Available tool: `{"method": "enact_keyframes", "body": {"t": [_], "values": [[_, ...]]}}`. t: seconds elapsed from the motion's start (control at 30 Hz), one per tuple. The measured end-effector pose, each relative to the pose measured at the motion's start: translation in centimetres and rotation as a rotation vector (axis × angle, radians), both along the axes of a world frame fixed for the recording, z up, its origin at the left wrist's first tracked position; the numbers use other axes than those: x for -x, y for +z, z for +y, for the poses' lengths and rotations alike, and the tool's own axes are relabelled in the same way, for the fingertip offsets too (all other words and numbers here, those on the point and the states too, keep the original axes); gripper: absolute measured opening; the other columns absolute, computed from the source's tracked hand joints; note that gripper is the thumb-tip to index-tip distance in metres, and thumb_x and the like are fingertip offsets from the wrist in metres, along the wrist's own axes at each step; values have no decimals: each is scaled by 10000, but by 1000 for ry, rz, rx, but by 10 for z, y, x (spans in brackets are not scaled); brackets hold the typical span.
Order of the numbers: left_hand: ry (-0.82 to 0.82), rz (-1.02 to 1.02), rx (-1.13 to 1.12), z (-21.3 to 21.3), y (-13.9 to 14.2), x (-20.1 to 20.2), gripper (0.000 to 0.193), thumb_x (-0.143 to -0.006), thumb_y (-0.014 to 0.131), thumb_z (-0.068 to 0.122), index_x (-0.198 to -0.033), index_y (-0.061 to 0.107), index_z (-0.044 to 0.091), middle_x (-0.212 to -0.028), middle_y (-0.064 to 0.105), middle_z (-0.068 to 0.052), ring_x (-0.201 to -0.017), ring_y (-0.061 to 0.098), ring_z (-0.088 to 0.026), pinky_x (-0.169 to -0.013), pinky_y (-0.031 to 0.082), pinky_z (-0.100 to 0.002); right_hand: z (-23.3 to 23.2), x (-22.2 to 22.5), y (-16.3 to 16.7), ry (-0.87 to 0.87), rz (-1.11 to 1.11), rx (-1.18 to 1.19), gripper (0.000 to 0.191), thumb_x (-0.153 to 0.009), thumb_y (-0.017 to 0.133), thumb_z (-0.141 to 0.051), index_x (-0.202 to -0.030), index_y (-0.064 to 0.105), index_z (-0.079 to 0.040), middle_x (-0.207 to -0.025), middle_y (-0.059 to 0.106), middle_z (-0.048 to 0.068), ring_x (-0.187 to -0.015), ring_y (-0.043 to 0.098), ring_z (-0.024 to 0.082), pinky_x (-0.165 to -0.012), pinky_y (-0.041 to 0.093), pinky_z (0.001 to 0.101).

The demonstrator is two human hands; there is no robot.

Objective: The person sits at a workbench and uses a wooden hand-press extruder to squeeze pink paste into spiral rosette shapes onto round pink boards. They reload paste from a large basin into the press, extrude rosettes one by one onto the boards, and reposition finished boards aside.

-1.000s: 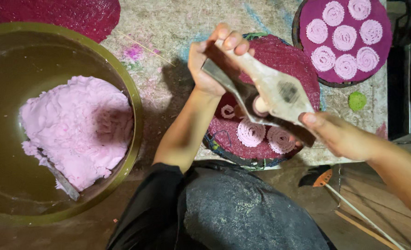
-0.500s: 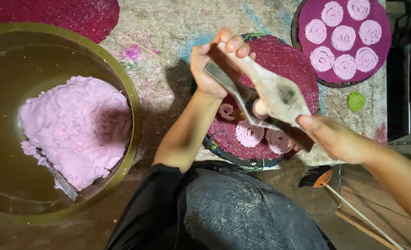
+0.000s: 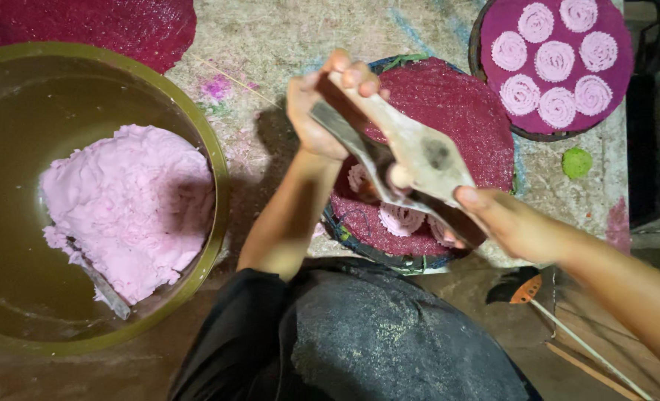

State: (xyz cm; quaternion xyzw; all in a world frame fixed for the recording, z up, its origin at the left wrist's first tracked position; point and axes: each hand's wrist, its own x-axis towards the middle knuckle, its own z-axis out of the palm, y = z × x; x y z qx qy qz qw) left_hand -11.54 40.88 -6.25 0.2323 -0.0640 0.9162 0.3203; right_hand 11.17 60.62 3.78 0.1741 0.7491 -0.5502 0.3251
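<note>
Over the red round mat (image 3: 449, 126) on the table, seen from the head camera, we see the left hand (image 3: 319, 111) closed around the far handles of a wooden press (image 3: 411, 160), and the right hand (image 3: 508, 223) gripping its near end. Under the press lie three pink noodle coils (image 3: 402, 219), with most of the mat bare. A purple mat (image 3: 553, 63) beside it carries seven coils. Much pink dough (image 3: 133, 208) is left in the green bowl (image 3: 215, 186).
</note>
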Motion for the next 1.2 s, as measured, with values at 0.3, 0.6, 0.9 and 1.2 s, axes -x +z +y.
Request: {"method": "enact_keyframes", "body": {"t": [0.3,0.6,0.9,1.2], "values": [[-33,34,-24,39,5,25,297,-979,492,389,-1074,560,116,-955,575,-8,-977,598,-196,-1038,490,-470,21,16,5,-19,102,-272,733,-999,340,-661,-985,740,-47,-786,662,76,-724,588,188,-666,474,353],[14,-8,73,-16,6,14,282,-984,489,377,-1066,576,121,-939,603,-7,-958,606,-197,-956,521,-428,-14,13,1,13,29,-72,814,-941,309,-702,-815,745,-27,-684,698,75,-637,640,187,-598,496,348],[6,-27,-5,49,4,10,315,-977,470,402,-1047,555,107,-944,573,-24,-949,592,-213,-989,500,-484,17,12,27,-29,59,-315,774,-955,313,-666,-864,740,-28,-718,731,75,-691,672,195,-666,525,355],[13,112,44,33,33,38,380,-971,501,458,-1070,563,96,-979,571,-28,-971,591,-203,-1166,415,-450,21,23,-6,-109,205,-45,702,-1006,369,-622,-964,708,-8,-829,701,49,-770,621,152,-703,495,317]]}}
